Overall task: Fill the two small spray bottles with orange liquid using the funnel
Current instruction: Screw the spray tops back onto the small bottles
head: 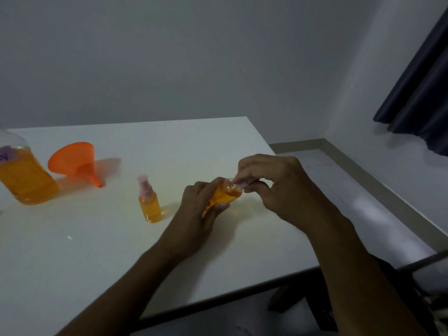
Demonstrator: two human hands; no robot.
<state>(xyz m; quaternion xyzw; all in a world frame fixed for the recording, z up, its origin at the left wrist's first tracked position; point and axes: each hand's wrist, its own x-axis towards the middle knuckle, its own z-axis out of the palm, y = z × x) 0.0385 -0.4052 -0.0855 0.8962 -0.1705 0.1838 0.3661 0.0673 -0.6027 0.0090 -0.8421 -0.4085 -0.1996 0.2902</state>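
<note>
My left hand [198,209] grips a small spray bottle [221,196] full of orange liquid, tilted with its neck toward the right. My right hand [274,187] pinches the bottle's pale spray cap [238,185] at the neck. A second small spray bottle [149,202], filled orange with a pink sprayer and clear cap, stands upright on the white table [97,238] to the left of my hands. The orange funnel [75,162] lies on its side at the far left. Beside it stands a large bottle of orange liquid [23,175].
The table's right edge [291,180] runs just past my right hand, with floor and a skirting board beyond. A dark curtain [421,88] hangs at the far right. A dark chair part [421,263] shows below the table's near right corner.
</note>
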